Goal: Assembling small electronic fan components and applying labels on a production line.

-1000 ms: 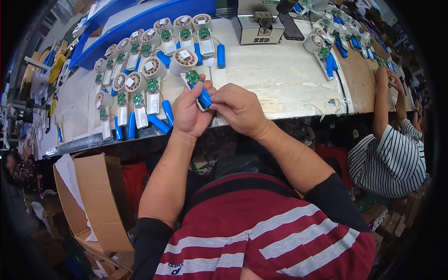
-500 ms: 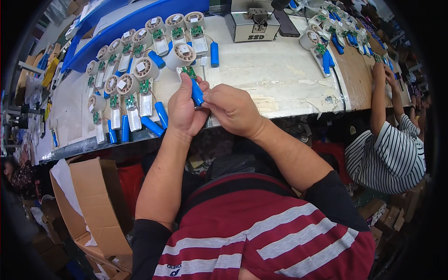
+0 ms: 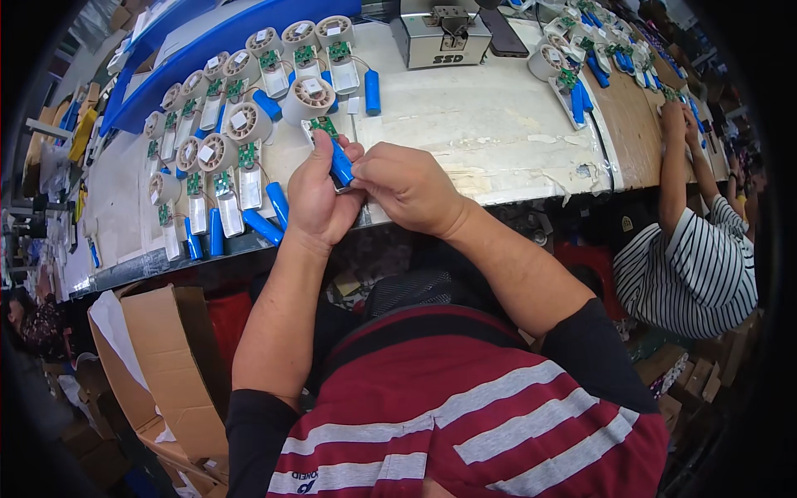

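Near the table's front edge, my left hand [image 3: 320, 199] is wrapped round the white handle shell of a small fan, its thumb along the side. A blue cylindrical battery [image 3: 341, 163] lies over the shell, below a green circuit board [image 3: 325, 126]. Beyond it, the fan's round white head [image 3: 309, 98] rests on the table. My right hand [image 3: 413, 189] is closed in a pinch at the battery's lower end; whatever its fingertips grip is hidden. To the left stand several similar fans [image 3: 241, 122] with open handles, boards and wired blue batteries [image 3: 264, 226].
A grey metal device [image 3: 442, 37] and a dark phone [image 3: 508, 33] sit at the back. Blue trays [image 3: 166, 66] line the far left. More fan parts [image 3: 573, 87] lie at right, where a co-worker in a striped shirt [image 3: 697, 274] works. A cardboard box [image 3: 170, 365] stands below the table.
The whole table has shifted slightly left in view. My hands keep nearly the same grip on the fan handle and battery. The co-worker's hands have moved a little.
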`<state>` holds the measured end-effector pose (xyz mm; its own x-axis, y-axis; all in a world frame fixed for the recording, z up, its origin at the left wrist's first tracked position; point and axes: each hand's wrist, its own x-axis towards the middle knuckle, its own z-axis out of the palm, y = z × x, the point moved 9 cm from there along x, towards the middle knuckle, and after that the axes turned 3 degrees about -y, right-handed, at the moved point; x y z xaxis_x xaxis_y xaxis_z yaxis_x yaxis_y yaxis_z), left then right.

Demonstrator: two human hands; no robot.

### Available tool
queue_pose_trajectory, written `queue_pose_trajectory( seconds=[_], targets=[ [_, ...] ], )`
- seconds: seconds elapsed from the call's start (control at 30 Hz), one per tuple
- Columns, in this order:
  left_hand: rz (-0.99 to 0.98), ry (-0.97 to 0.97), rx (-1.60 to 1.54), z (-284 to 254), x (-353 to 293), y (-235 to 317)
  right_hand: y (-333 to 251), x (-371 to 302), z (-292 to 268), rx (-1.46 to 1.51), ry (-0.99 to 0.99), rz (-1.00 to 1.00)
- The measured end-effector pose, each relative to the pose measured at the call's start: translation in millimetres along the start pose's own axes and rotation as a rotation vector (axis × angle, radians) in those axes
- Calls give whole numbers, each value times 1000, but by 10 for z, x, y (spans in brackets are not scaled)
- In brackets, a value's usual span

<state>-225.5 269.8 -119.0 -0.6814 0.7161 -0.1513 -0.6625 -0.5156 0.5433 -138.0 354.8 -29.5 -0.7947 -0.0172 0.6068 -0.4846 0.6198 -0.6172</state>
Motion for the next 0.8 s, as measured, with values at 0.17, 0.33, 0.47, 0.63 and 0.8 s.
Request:
queue_pose_trajectory(
  seconds=[0.17,0.33,0.47,0.63,0.8],
  targets=[
    [-5,8,-32,22,2,-5,-25,37,13,1,24,-41],
    [36,2,-53,-28,25,-4,-66,16,52,20,125,-58],
    [59,-36,-56,-27,21,20,-137,-5,71,-1,148,-41],
    [211,-47,-12,103,-79,54,-133,-40,-42,30,129,181],
    [178,-234,-122,274,-108,43,-143,-18,-60,41,100,313]
  ],
)
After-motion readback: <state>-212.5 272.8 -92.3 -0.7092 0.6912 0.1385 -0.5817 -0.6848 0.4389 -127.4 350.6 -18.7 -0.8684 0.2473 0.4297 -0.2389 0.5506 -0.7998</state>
